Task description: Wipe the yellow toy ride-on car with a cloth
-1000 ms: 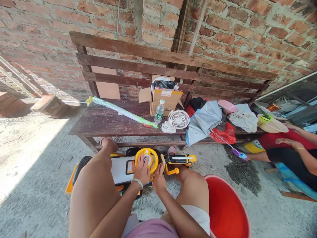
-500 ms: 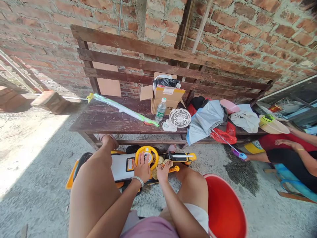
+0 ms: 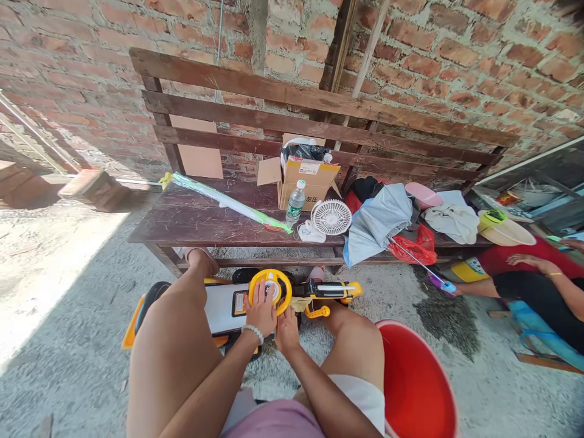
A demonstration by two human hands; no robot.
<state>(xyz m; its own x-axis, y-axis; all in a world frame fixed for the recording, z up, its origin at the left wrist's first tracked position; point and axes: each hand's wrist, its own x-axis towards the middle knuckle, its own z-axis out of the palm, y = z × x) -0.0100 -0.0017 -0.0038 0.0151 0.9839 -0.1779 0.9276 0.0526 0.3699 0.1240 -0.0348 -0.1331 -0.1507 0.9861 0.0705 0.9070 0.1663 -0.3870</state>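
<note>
A toy ride-on vehicle with a white body [image 3: 219,309] and yellow parts stands between my legs. My left hand [image 3: 261,310], a beaded bracelet on its wrist, lies on the yellow steering wheel [image 3: 288,286] with its fingers stretched over the hub. Just below the wheel's right side, my right hand [image 3: 286,331] is closed, its fingertips partly hidden. A pale yellowish cloth [image 3: 301,303] shows beside those fingers, bunched under the wheel's right edge. Past it is a black and yellow arm [image 3: 335,289] of the toy.
A red bucket [image 3: 417,383] stands by my right knee. Ahead, a wooden bench [image 3: 182,213] holds a wrapped green-white item [image 3: 228,202], a water bottle [image 3: 295,204], a box [image 3: 312,182], a white fan [image 3: 332,217] and a grey umbrella [image 3: 381,210]. Another person [image 3: 529,286] sits at right.
My right hand has moved left and slightly down, with the cloth, closer to the steering wheel and my left hand. My left hand stays on the wheel.
</note>
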